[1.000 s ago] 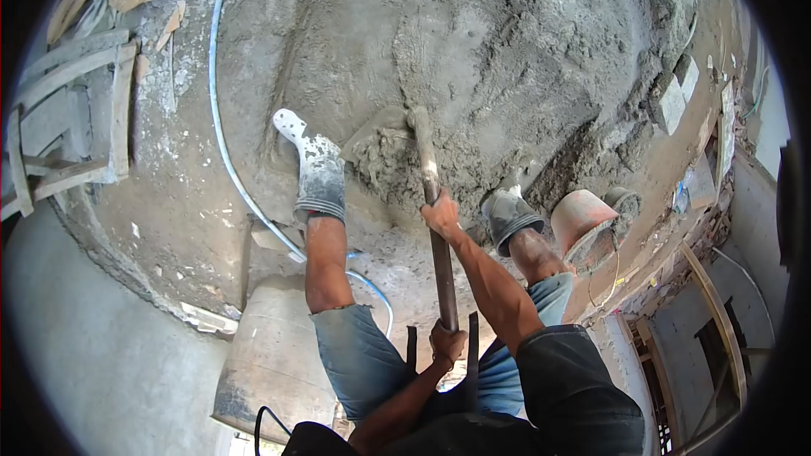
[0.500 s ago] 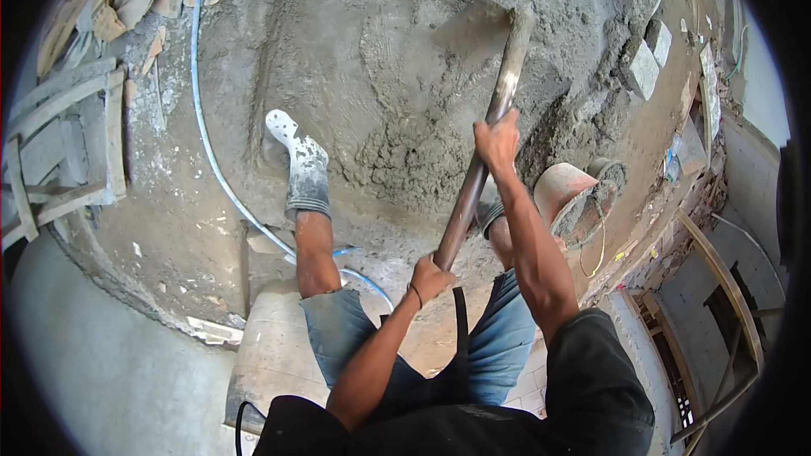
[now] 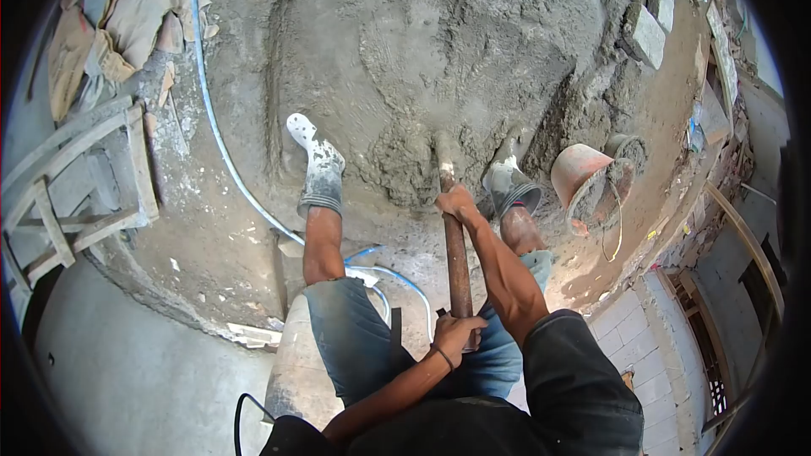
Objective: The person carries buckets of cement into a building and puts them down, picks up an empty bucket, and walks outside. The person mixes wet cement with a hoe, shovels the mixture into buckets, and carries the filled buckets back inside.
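Both hands are closed around the wooden handle of a hoe. My left hand, with a dark band at its wrist, grips the butt end close to my thighs. Farther up, my right hand wraps the shaft. The handle's far end meets a heap of wet grey mortar between my boots, and the blade is hidden there. A mortar-smeared white boot stands left of the heap, and the other boot stands to its right.
Two mortar-caked buckets lie or stand right of my right boot. A blue hose curves along the left side and behind my legs. Grey blocks sit at the upper right. A wooden frame and torn paper sacks are at the left.
The hoe has come back toward me from the far mortar, its blade passing from visible to hidden. Both hands have drawn nearer my body with it, and the view has shifted slightly.
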Available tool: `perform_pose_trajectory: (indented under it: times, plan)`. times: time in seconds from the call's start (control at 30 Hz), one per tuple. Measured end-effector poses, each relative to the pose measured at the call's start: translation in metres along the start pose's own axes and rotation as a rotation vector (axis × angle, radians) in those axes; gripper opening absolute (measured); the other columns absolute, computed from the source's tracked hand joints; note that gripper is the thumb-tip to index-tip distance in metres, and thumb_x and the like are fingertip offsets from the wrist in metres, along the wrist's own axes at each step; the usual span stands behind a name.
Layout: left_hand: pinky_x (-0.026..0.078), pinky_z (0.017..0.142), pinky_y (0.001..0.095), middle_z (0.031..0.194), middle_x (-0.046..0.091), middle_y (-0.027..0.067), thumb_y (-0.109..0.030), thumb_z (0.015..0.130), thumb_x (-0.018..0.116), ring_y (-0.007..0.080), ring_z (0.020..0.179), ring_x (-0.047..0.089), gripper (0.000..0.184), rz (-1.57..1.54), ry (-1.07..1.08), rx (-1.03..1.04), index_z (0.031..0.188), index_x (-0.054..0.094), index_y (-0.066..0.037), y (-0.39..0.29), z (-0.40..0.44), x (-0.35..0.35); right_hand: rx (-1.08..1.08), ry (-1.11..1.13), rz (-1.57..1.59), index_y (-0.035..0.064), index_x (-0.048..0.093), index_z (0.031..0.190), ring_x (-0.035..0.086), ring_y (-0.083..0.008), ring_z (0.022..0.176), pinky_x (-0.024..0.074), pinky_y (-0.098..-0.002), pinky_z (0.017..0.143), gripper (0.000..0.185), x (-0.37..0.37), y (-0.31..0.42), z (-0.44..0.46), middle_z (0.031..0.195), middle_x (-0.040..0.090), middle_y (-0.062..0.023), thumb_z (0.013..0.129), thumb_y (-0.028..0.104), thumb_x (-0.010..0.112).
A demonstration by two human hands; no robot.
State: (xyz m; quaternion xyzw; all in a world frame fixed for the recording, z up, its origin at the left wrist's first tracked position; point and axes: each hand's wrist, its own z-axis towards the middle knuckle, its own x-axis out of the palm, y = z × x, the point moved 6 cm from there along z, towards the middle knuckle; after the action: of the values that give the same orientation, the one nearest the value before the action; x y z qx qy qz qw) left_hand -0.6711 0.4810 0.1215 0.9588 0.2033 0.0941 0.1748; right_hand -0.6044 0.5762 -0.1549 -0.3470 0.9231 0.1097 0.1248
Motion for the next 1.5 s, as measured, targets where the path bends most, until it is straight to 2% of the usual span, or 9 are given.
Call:
perform_pose_trajectory:
  times: [0.3, 0.6, 0.77, 0.93, 1.03, 1.17, 1.23, 1.37, 1.5]
  plan:
    - [0.041, 0.063, 0.024, 0.089, 0.049, 0.004, -0.034, 0.074, 0.056, 0.0114, 0.079, 0.048, 0.046, 0.467, 0.829, -0.092, 0.104, 0.042, -0.003, 0.053, -0.123, 0.161, 0.044, 0.138, 0.422, -0.0017, 0.053, 0.079, 0.052, -0.0177, 0.053, 0.0443, -0.0307, 0.048, 0.026, -0.222, -0.007, -0.148, 0.063, 0.054, -0.01, 0.06, 0.014, 0.061]
    - [0.04, 0.067, 0.029, 0.091, 0.048, 0.011, -0.031, 0.071, 0.056, 0.0171, 0.084, 0.047, 0.058, 1.073, 1.293, -0.007, 0.11, 0.031, 0.004, 0.16, -0.15, 0.171, 0.138, -0.479, 0.695, 0.0003, 0.039, 0.098, 0.049, -0.0145, 0.049, 0.0417, -0.0272, 0.043, 0.041, -0.383, -0.086, -0.336, 0.063, 0.048, -0.0068, 0.064, 0.009, 0.059]
    - [0.042, 0.074, 0.0361, 0.085, 0.053, 0.0288, -0.048, 0.064, 0.059, 0.0348, 0.082, 0.055, 0.072, 1.574, 0.966, 0.118, 0.098, 0.037, 0.012, 0.096, -0.184, 0.159, 0.194, -0.815, 0.709, 0.0003, 0.038, 0.09, 0.048, -0.0154, 0.045, 0.041, -0.0276, 0.04, 0.033, -0.385, -0.125, -0.379, 0.059, 0.047, -0.0065, 0.064, 0.008, 0.057]
    - [0.045, 0.067, 0.0428, 0.08, 0.059, 0.0188, -0.021, 0.059, 0.059, 0.0364, 0.076, 0.057, 0.035, 1.809, 0.255, 0.712, 0.09, 0.053, -0.006, -0.008, -0.077, 0.104, 0.365, -0.955, 0.71, -0.0048, 0.04, 0.09, 0.054, -0.0208, 0.053, 0.0454, -0.0324, 0.048, 0.035, -0.325, -0.14, -0.296, 0.066, 0.052, -0.0155, 0.065, 0.013, 0.057]
    - [0.045, 0.067, 0.0422, 0.082, 0.059, 0.0175, -0.021, 0.057, 0.058, 0.0348, 0.077, 0.057, 0.035, 1.933, 0.333, 0.738, 0.09, 0.057, -0.012, -0.073, 0.01, 0.066, 0.201, -1.023, 0.769, -0.0057, 0.04, 0.106, 0.051, -0.0237, 0.085, 0.0419, -0.0336, 0.075, 0.059, -0.269, -0.148, -0.242, 0.094, 0.05, -0.0172, 0.058, 0.014, 0.067]
    - [0.045, 0.067, 0.0423, 0.083, 0.059, 0.0159, -0.016, 0.06, 0.056, 0.0339, 0.078, 0.056, 0.03, 2.055, 0.177, 0.825, 0.089, 0.056, -0.012, -0.114, 0.047, 0.052, 0.157, -1.221, 0.843, -0.0038, 0.034, 0.11, 0.051, -0.0212, 0.081, 0.0428, -0.031, 0.071, 0.059, -0.226, -0.154, -0.27, 0.092, 0.049, -0.0132, 0.061, 0.008, 0.065]
    - [0.044, 0.062, 0.0432, 0.074, 0.059, 0.0162, -0.018, 0.059, 0.06, 0.0345, 0.072, 0.057, 0.032, 1.966, 0.301, 1.152, 0.09, 0.054, -0.011, -0.115, 0.033, 0.082, 0.05, -1.348, 1.021, -0.003, 0.033, 0.109, 0.051, -0.0199, 0.078, 0.0436, -0.0297, 0.068, 0.057, -0.264, -0.14, -0.288, 0.088, 0.049, -0.012, 0.062, 0.006, 0.063]
    - [0.045, 0.06, 0.0416, 0.069, 0.057, 0.0181, -0.018, 0.06, 0.06, 0.0358, 0.068, 0.056, 0.031, 1.707, 0.366, 1.097, 0.088, 0.051, -0.008, -0.086, -0.016, 0.108, -0.168, -1.243, 1.103, -0.0009, 0.033, 0.099, 0.051, -0.0155, 0.052, 0.042, -0.0256, 0.047, 0.044, -0.325, -0.118, -0.301, 0.065, 0.05, -0.0073, 0.064, 0.002, 0.059]
    - [0.045, 0.066, 0.0417, 0.077, 0.058, 0.0227, -0.017, 0.058, 0.06, 0.0387, 0.076, 0.055, 0.04, 1.508, 0.241, 0.908, 0.094, 0.049, -0.002, -0.059, -0.012, 0.095, -0.192, -0.837, 1.028, 0.0004, 0.038, 0.1, 0.053, -0.0151, 0.063, 0.0435, -0.0252, 0.053, 0.042, -0.357, -0.062, -0.247, 0.072, 0.05, -0.0072, 0.064, 0.006, 0.058]
